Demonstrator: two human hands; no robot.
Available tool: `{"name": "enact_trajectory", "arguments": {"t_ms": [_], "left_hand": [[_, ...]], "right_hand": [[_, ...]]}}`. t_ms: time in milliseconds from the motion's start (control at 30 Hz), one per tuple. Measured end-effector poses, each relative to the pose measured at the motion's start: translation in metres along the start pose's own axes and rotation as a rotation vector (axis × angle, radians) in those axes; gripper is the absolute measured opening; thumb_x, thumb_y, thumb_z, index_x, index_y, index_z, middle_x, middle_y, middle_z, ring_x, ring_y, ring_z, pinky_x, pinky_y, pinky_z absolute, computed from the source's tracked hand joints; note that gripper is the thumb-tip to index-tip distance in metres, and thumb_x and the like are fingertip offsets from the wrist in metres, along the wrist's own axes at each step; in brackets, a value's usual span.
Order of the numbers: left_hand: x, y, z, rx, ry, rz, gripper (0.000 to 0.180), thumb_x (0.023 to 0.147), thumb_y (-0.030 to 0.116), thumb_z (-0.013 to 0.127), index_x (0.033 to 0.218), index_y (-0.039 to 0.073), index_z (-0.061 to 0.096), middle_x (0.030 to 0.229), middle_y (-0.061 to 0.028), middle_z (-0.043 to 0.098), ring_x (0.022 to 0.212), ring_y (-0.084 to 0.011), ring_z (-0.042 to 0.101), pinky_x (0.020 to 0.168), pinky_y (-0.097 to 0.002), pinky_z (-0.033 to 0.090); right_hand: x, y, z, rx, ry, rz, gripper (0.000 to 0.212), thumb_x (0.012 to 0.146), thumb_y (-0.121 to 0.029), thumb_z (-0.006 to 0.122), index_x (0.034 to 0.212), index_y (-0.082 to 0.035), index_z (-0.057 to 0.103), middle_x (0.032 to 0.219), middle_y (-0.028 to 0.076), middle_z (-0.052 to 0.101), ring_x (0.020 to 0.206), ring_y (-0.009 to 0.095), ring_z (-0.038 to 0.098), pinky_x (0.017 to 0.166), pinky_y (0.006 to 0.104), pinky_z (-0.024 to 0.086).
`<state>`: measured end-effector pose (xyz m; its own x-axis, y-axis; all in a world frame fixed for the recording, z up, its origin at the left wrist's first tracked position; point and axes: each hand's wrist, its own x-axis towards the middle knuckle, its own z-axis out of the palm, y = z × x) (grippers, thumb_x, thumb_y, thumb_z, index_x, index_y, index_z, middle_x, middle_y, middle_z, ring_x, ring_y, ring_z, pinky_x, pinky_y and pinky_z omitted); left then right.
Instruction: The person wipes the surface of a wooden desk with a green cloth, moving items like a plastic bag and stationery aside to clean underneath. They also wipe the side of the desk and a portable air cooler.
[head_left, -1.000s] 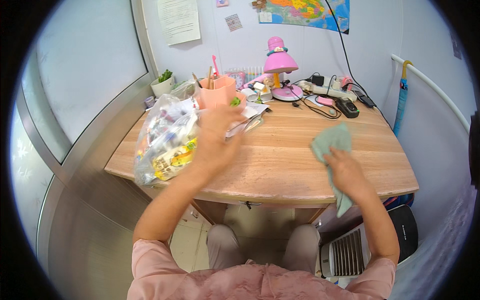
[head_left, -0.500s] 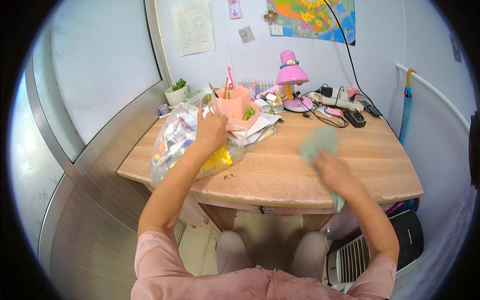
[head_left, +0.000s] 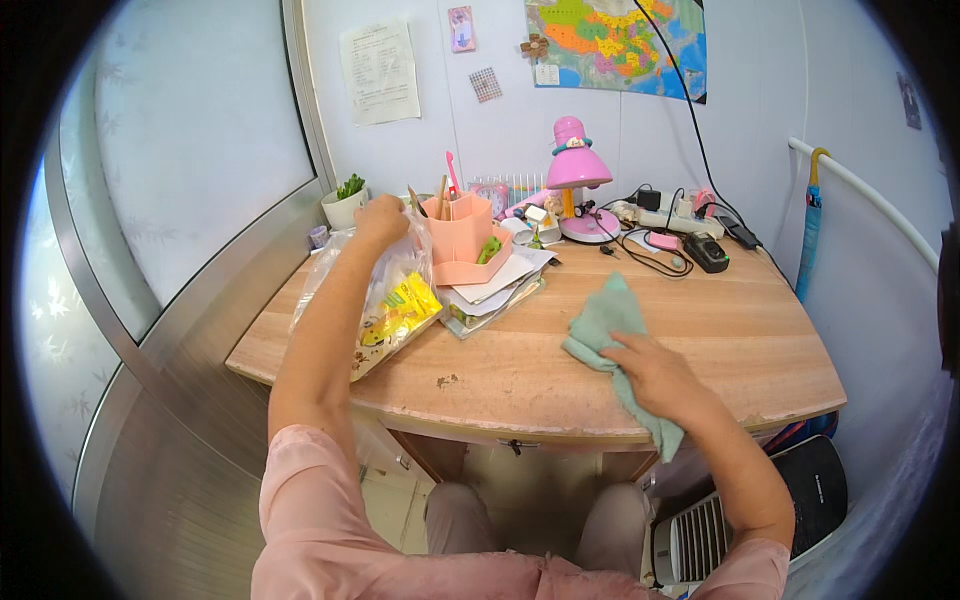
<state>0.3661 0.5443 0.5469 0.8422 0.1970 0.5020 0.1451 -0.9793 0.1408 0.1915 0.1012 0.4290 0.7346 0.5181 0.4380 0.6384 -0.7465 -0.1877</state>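
My right hand grips a pale green cloth and presses it on the wooden desk. One end of the cloth hangs over the front edge. At the left, my left hand is closed on the upper part of a clear plastic bag. A yellow packet shows through the bag; my forearm covers much of the rest. Just right of the bag stands a pink pen holder with pens and a pair of brushes or sticks. Papers lie under and beside it.
A pink desk lamp stands at the back. Chargers, black cables and a power strip crowd the back right. A potted plant sits at the back left. Dark crumbs lie near the front edge. A blue umbrella hangs from a rail.
My left hand has moved back and left with the bag, away from the pen holder. My right hand has drawn the cloth slightly left and toward me.
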Motion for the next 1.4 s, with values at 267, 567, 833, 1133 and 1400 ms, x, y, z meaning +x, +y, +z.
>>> {"name": "enact_trajectory", "arguments": {"t_ms": [267,567,833,1133,1400], "left_hand": [[-0.073,-0.092,-0.119,-1.041,-0.207,0.117,0.018,0.081,0.021,0.058,0.082,0.006,0.068,0.079,-0.0064,0.066,0.076,-0.0176,0.061,0.078,-0.0328,0.049],[-0.235,-0.281,-0.215,-0.94,0.425,-0.123,0.016,0.085,0.024,0.056,0.075,0.012,0.058,0.068,0.0013,0.053,0.069,-0.0128,0.053,0.069,-0.0254,0.04],[-0.386,-0.282,-0.135,-0.531,-0.161,-0.586,0.021,0.077,0.022,0.06,0.071,0.002,0.063,0.062,-0.0027,0.054,0.059,-0.0139,0.049,0.056,-0.0316,0.039],[-0.49,-0.32,0.051,0.121,-0.625,-0.646,0.029,0.075,0.019,0.06,0.091,-0.002,0.071,0.093,-0.0272,0.067,0.098,-0.0387,0.065,0.083,-0.0439,0.053],[-0.519,-0.361,0.125,-0.19,-0.753,-0.774,0.027,0.072,0.019,0.068,0.088,-0.001,0.072,0.097,-0.0209,0.071,0.095,-0.0309,0.067,0.08,-0.039,0.052]], "right_hand": [[0.0,0.074,-0.023,-0.31,-0.034,0.45,0.037,0.09,-0.005,0.044,0.122,-0.005,0.061,0.135,0.025,0.05,0.123,0.041,0.049,0.105,0.0436,0.039],[0.057,-0.112,0.037,0.033,-0.166,-0.268,0.036,0.089,-0.006,0.047,0.122,-0.008,0.061,0.137,0.019,0.051,0.125,0.036,0.05,0.103,0.042,0.042],[0.053,-0.02,0.022,0.038,-0.067,0.023,0.031,0.091,-0.006,0.05,0.119,-0.009,0.064,0.135,0.016,0.054,0.121,0.037,0.053,0.102,0.0417,0.043],[0.042,-0.094,0.025,-0.128,-0.112,-0.21,0.037,0.084,0.002,0.047,0.117,-0.003,0.064,0.133,0.019,0.055,0.117,0.037,0.055,0.098,0.0429,0.045],[0.042,-0.028,0.027,-0.456,-0.041,0.035,0.035,0.087,-0.004,0.046,0.119,-0.002,0.062,0.134,0.021,0.053,0.116,0.039,0.055,0.097,0.0435,0.045]]}}
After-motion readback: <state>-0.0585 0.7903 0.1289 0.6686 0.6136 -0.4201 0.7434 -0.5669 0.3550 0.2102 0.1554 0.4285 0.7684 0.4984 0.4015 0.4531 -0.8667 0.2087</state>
